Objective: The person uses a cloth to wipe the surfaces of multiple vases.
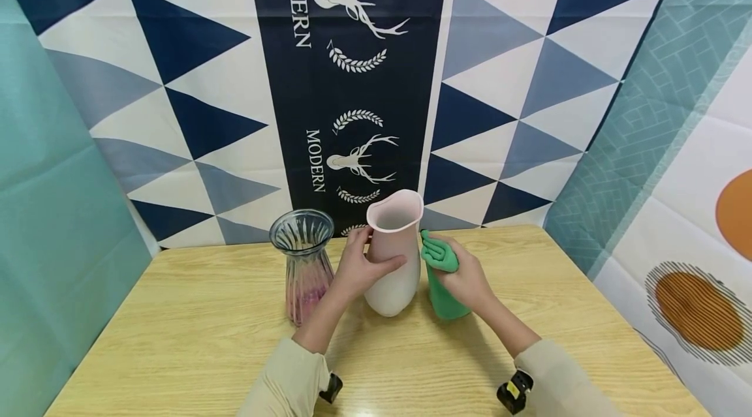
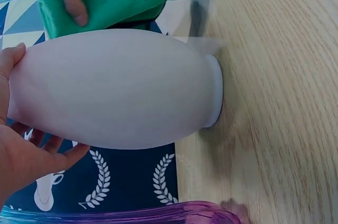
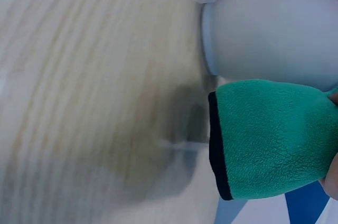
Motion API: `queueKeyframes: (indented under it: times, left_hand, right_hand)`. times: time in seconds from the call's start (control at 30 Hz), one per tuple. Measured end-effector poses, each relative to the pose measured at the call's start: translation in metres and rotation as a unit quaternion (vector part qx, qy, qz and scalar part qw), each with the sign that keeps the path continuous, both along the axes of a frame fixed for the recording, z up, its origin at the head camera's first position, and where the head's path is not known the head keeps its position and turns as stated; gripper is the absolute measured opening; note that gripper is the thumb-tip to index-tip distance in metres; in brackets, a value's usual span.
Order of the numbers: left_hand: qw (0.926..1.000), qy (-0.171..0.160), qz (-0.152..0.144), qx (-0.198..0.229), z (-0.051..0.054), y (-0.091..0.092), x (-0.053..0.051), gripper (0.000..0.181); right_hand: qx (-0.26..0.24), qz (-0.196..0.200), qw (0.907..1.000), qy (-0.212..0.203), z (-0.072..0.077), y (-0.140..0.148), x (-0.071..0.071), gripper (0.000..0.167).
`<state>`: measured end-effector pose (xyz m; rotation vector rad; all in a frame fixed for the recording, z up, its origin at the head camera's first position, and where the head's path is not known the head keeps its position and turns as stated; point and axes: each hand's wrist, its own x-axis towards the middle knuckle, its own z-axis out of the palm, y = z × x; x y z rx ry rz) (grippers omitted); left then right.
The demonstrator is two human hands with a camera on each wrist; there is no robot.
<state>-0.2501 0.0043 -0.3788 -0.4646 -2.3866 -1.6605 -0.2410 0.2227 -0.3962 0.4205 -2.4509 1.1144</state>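
A pale pink-and-white vase (image 1: 390,273) with a wavy rim stands near the back of the table. My left hand (image 1: 357,265) grips its upper body, thumb across the front and fingers around the left side. In the left wrist view the vase (image 2: 121,89) shows its rounded body and narrow foot. My right hand (image 1: 466,275) holds a folded green cloth (image 1: 443,257) beside the vase's right side. The right wrist view shows the cloth (image 3: 274,139) hanging with a black edge, close to the vase (image 3: 269,31). Whether it touches the vase I cannot tell.
A ribbed glass vase (image 1: 302,254), bluish above and pink below, stands left of the pale one, close to my left forearm. The wooden table (image 1: 194,339) meets a patterned cloth backdrop (image 1: 352,91) behind. Fabric hangs (image 1: 646,162) along the right side.
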Motion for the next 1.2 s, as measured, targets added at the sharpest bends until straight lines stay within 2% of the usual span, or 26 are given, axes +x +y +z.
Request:
queueKeyframes:
  times: [0.27,0.43,0.77,0.97,1.2]
  left_hand:
    - [0.9995,-0.016,-0.023,0.018,0.001,-0.002,-0.003,0.074]
    - [0.9983,-0.032,-0.038,0.030,0.000,-0.004,-0.006,0.073]
    - [0.9957,-0.046,-0.075,0.030,0.000,-0.005,-0.010,0.073]
    - [0.9960,-0.042,-0.074,0.027,0.001,-0.003,-0.009,0.076]
    - [0.9967,-0.019,-0.070,0.035,-0.002,0.000,-0.010,0.080]
  right_hand:
    - [-0.050,-0.007,0.9967,0.063,0.022,-0.005,-0.003,0.051]
    - [-0.054,0.000,0.9952,0.082,0.030,-0.008,-0.006,0.050]
    - [-0.047,0.021,0.9960,0.073,0.031,-0.010,-0.008,0.052]
    - [-0.036,0.010,0.9979,0.053,0.027,-0.009,-0.007,0.050]
    - [-0.018,0.010,0.9993,0.032,0.018,-0.005,-0.004,0.050]
